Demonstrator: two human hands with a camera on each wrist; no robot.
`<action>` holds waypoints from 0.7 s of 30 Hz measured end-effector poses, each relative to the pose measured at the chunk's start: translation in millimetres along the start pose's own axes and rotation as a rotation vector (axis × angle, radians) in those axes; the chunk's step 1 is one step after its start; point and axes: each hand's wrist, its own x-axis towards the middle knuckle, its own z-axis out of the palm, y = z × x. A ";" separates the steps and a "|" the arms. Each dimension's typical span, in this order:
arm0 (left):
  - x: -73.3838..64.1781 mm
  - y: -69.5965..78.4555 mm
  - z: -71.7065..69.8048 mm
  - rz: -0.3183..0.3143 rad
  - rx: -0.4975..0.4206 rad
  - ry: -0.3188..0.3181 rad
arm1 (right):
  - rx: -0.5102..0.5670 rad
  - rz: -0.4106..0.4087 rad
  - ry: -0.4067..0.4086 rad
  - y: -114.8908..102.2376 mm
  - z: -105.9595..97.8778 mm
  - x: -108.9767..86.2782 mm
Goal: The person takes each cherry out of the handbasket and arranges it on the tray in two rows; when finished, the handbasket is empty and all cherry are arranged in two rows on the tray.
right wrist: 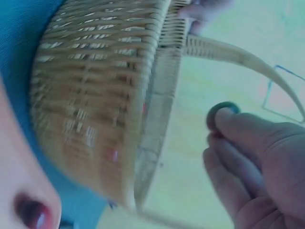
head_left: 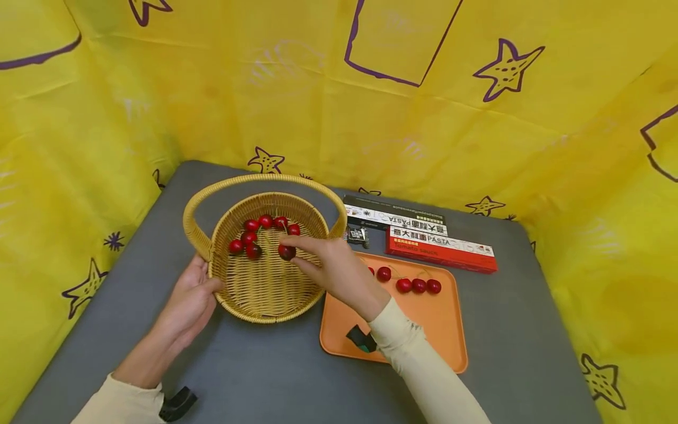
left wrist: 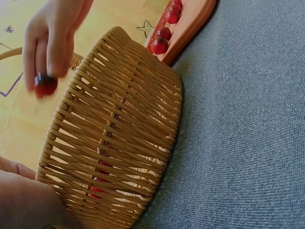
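Note:
My left hand (head_left: pixel 188 300) holds the left rim of a round wicker basket (head_left: pixel 265 297), thumb on the rim near where the arched handle joins. Over the basket's opening, my right hand (head_left: pixel 341 271) pinches a dark red cherry (head_left: pixel 286 252) between thumb and fingers. The left wrist view shows that same cherry (left wrist: pixel 45 87) above the rim level. Several cherries (head_left: pixel 249 238) with green stems lie inside, toward the back and left of the woven bottom. To the right, an orange tray (head_left: pixel 450 341) carries more cherries (head_left: pixel 418 286) along its far half, partly covered by my right forearm.
Behind the tray lie a red and white pasta box (head_left: pixel 439 250) and a black and white pasta box (head_left: pixel 397 213). A small dark packet (head_left: pixel 357 236) sits between them and the basket. Yellow patterned cloth (head_left: pixel 318 118) encloses the grey table (head_left: pixel 254 377) at back and sides.

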 end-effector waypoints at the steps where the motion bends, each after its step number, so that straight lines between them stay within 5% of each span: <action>1: -0.4 -0.3 -0.3 0.000 0.001 0.001 | 0.008 -0.014 0.017 -0.3 -5.6 -8.4; 9: 2.0 -1.9 -2.1 0.032 -0.009 -0.010 | 0.024 -0.048 0.139 19.5 -50.8 -82.6; 21: 1.2 -4.9 -4.5 0.034 -0.017 -0.016 | -0.171 0.202 0.287 105.0 -90.0 -209.9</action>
